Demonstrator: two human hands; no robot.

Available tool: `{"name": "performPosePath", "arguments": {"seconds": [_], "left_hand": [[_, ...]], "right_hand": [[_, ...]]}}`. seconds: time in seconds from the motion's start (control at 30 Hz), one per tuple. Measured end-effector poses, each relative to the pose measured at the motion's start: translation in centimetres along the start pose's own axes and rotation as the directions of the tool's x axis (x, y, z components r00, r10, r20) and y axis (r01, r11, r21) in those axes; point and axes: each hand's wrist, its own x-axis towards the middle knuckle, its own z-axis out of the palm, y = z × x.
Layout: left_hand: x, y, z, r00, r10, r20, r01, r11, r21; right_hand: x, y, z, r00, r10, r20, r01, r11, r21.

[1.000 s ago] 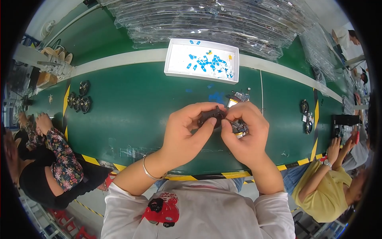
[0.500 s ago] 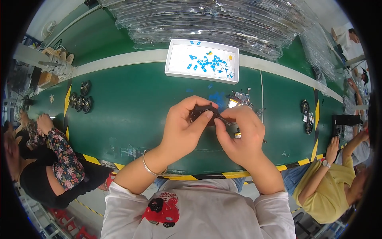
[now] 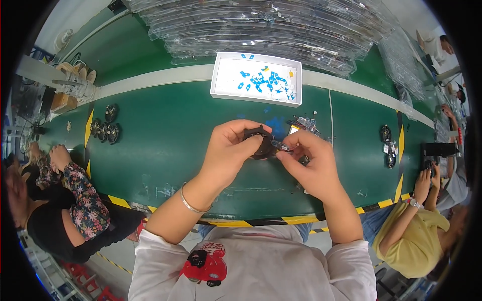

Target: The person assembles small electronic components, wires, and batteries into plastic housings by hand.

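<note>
Above the green table, my left hand [image 3: 227, 153] grips a round black plastic case [image 3: 263, 146], thumb pressed over its face and fingers behind it. My right hand [image 3: 312, 163] pinches a small dark circuit board [image 3: 281, 145] with its thumb and fingertips. The board sits at the right edge of the case; whether it is attached there I cannot tell. Just beyond my right fingers lies a cluster of small electronic parts [image 3: 304, 122]. A few dark bits beneath that hand are mostly hidden.
A white tray [image 3: 215, 95] of blue pieces stands ahead, below stacked clear plastic trays [image 3: 261, 30]. Round black cases lie at left [image 3: 106, 131] and right [image 3: 386, 134]. Striped tape [image 3: 301, 219] marks the table's front edge. People sit on both sides.
The black case has tilted so its round face shows more. My right hand has shifted slightly, and the small board between its fingers is now visible.
</note>
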Motion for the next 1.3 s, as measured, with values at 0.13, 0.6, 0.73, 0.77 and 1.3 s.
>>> {"name": "performPosePath", "arguments": {"seconds": [0.13, 0.6, 0.73, 0.77, 1.3], "left_hand": [[0.0, 0.0, 0.1, 1.0, 0.013, -0.001, -0.013, 1.0, 0.013], [0.3, 0.1, -0.2, 1.0, -0.013, -0.014, 0.014, 0.997, 0.075], [0.5, 0.4, 0.2, 0.999, -0.04, -0.025, 0.04, 0.999, 0.013], [0.5, 0.4, 0.5, 0.998, -0.053, -0.026, 0.053, 0.998, -0.014], [-1.0, -1.1, 1.5, 0.989, 0.001, 0.15, -0.048, 0.949, 0.313]], "right_hand": [[-0.2, -0.5, -0.2, 1.0, -0.015, -0.005, 0.015, 1.0, 0.004], [0.0, -0.4, -0.9, 1.0, 0.011, 0.005, -0.011, 0.999, 0.045], [0.4, -0.2, -1.2, 1.0, -0.028, -0.014, 0.029, 0.996, 0.08], [0.3, -0.3, -1.5, 0.999, -0.038, -0.036, 0.041, 0.994, 0.099], [-0.5, 0.1, -0.6, 0.98, -0.193, -0.037, 0.195, 0.978, 0.07]]}}
